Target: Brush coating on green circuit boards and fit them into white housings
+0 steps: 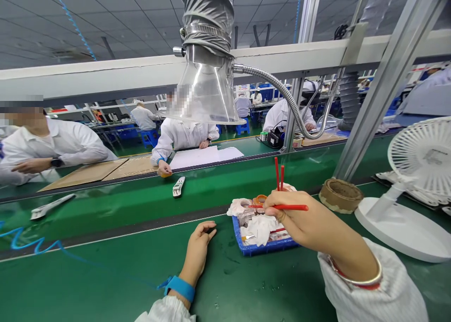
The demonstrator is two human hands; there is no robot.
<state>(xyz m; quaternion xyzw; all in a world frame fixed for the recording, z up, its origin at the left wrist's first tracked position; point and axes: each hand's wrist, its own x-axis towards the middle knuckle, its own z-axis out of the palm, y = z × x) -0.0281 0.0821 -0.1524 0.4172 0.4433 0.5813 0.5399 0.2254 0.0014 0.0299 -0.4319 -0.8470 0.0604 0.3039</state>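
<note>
while the left hand (197,254) rests beside the tray (264,249), the right (299,223) overhangs it

Room: factory assembly hall. Ceiling: grey suspended tiles (45,26), with a blue coiled line (73,24) hanging across them. Overhead: white crossbeam (88,75) on aluminium uprights (391,82). Extraction: clear flared fume hood (206,94) on silver fabric ducting (207,17), with a flexible steel hose (282,96) at its side. Furniture: green conveyor workbench (211,181), further bench rows beyond, blue stools (150,136). Floor: green (130,148). Light: even, from ceiling panels. Other: white desk fan (423,157).
</note>
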